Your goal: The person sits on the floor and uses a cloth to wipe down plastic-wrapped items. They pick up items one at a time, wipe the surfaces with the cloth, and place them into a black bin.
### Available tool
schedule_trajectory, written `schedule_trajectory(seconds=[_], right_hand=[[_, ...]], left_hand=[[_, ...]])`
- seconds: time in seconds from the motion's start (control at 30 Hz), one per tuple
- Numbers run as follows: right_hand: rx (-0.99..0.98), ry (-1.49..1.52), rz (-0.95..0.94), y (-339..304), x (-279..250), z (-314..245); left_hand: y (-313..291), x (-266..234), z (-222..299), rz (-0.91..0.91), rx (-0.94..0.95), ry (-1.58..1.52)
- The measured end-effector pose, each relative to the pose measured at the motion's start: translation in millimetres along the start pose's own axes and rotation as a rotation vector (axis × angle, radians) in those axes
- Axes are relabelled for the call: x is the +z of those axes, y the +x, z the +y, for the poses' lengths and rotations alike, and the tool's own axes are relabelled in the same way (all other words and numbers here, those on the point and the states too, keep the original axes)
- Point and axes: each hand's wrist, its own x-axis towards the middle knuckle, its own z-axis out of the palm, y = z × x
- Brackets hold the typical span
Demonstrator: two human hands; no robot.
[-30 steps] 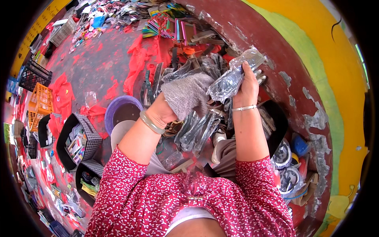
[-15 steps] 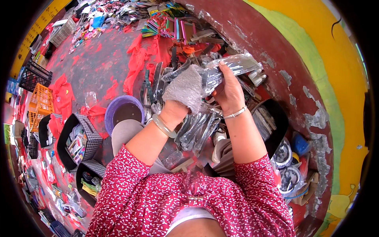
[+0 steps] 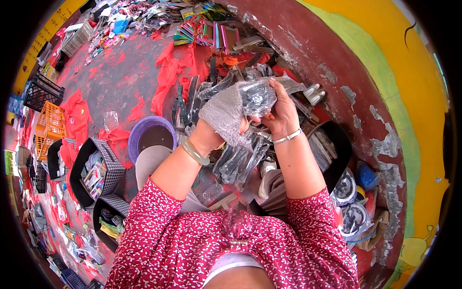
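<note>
My left hand point(image 3: 207, 137) is closed on a grey textured cloth point(image 3: 222, 108), which covers most of its fingers. My right hand point(image 3: 284, 115) grips a dark item in clear shiny plastic wrap point(image 3: 259, 98), its thumb on top near the right end. The cloth lies against the left side of this wrapped item. What is inside the wrap cannot be made out. Just below both hands, several dark strips in clear plastic bags point(image 3: 233, 164) lie in a heap.
A purple bucket point(image 3: 135, 139) stands left of my left hand. Checked black bins point(image 3: 113, 166) and an orange crate point(image 3: 50, 120) are farther left. At right, a black bin point(image 3: 339, 144) sits by the red wall point(image 3: 346, 72). Coloured strips point(image 3: 195, 33) lie at the far side.
The plastic-wrapped item has been drawn left and turned, and less of it sticks out past my right hand. My left hand and the cloth have shifted slightly.
</note>
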Motion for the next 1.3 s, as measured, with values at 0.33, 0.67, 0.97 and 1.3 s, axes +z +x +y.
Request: schedule_trajectory(seconds=[0.33, 0.67, 0.97, 1.3], right_hand=[[-0.033, 0.135, -0.105, -13, 14, 15], [-0.272, 0.195, -0.151, -8, 8, -7], [-0.494, -0.195, -0.161, -22, 18, 13], [-0.312, -0.032, -0.245, -34, 27, 54]], left_hand=[[-3, -14, -7, 0.008, -0.099, -0.367], [0, -17, 1, 0.144, -0.107, -0.417], [17, -13, 5, 0.427, 0.038, -0.445], [12, -36, 0, 0.566, 0.339, 0.760]])
